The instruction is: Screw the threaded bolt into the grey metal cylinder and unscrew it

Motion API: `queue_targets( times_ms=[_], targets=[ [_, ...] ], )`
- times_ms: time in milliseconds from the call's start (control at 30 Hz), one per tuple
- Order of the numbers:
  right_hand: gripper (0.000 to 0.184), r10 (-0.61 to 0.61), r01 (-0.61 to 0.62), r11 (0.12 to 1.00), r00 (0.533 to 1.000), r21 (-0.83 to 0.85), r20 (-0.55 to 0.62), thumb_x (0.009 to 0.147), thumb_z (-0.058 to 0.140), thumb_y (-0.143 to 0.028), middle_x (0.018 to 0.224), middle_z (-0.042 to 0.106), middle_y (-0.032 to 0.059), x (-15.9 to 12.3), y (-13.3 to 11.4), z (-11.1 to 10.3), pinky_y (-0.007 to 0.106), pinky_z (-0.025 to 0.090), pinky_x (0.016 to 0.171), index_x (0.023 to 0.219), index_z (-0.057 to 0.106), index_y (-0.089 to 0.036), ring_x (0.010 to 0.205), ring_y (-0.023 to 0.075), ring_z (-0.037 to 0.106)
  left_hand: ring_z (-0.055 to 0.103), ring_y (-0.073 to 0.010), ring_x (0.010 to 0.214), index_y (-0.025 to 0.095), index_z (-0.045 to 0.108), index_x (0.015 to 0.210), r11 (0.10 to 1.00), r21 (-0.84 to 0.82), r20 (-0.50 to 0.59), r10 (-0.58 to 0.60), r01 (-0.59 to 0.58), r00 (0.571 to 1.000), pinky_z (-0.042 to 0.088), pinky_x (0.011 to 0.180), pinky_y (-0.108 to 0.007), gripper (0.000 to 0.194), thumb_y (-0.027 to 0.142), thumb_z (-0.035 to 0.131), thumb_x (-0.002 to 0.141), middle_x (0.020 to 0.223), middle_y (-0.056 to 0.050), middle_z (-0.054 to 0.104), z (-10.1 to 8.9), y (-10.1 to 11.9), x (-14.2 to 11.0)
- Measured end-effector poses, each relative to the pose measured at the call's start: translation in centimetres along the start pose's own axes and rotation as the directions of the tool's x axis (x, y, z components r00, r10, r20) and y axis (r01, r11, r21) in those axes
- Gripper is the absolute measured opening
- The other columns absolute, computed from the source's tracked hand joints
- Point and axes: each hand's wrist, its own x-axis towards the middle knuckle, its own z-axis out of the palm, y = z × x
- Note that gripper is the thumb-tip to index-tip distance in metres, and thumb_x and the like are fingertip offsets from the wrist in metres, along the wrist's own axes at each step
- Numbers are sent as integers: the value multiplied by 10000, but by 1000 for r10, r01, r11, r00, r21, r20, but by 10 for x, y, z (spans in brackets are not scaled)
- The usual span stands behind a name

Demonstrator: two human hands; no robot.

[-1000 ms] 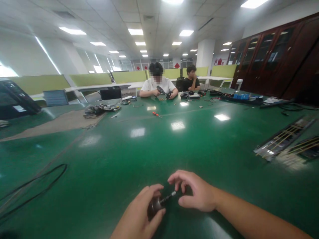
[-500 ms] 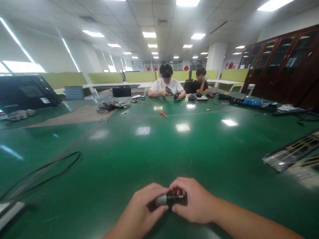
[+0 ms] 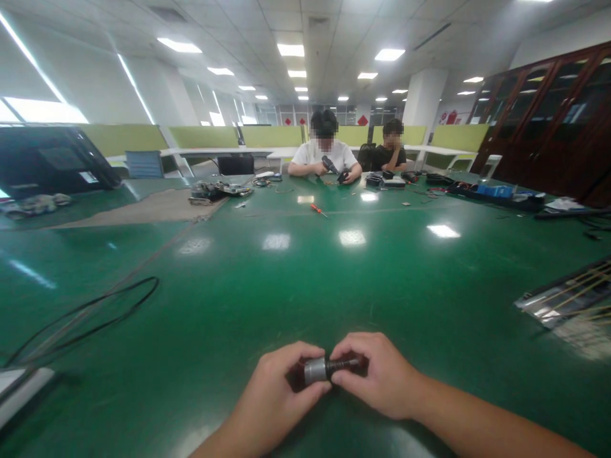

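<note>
Between my two hands, low over the near part of the green table [image 3: 267, 299], lies a small cylindrical part [image 3: 316, 370] with a silver body and a dark, ribbed shaft pointing right. My left hand [image 3: 281, 388] grips the silver body, thumb below and fingers above. My right hand [image 3: 377, 375] is closed around the shaft end, its thumb and index fingertip at the dark collar beside the silver body. The shaft's tip is partly shaded inside the right hand's curled fingers. What exactly the part is, I cannot tell.
A black cable [image 3: 119, 315] loops at left near a white-edged object [image 3: 28, 394]. An orange screwdriver [image 3: 316, 208] lies farther off. A metal tray-like piece with thin rods [image 3: 568, 299] is at right. Across the table, one person [image 3: 305, 154] handles a dark tool; another sits alongside.
My right thumb and fingertips have come in against the dark collar, and more of the silver body shows. The camera view has shifted slightly.
</note>
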Motion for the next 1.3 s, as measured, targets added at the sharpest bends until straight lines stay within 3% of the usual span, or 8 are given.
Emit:
queue_targets(
  times_ms=[233, 900, 1300],
  targets=[
    [125, -27, 28, 999, 999, -28, 19, 775, 710, -187, 781, 676, -2, -4, -2, -1, 251, 409, 647, 898, 700, -209, 696, 150, 598, 684, -164, 806, 256, 704, 968, 1000, -25, 17, 15, -15, 1000, 482, 744, -251, 230, 180, 759, 758, 882, 30, 743, 2, 1, -4],
    [133, -70, 69, 997, 997, -32, -37, 765, 697, -146, 774, 663, -16, -5, -4, -2, 246, 409, 663, 882, 668, -205, 705, 145, 598, 695, -161, 811, 268, 693, 980, 998, 4, -67, 69, -69, 995, 502, 753, -254, 274, 175, 776, 736, 894, 43, 745, 2, -5, -5],
    [119, -46, 45, 998, 998, -33, -44, 768, 734, -182, 749, 650, -35, -4, -2, -2, 235, 397, 644, 850, 653, -212, 682, 130, 584, 692, -157, 783, 266, 689, 986, 996, 15, -77, 94, -93, 993, 501, 728, -247, 262, 183, 772, 752, 876, 38, 744, 1, -1, -4]
  ],
)
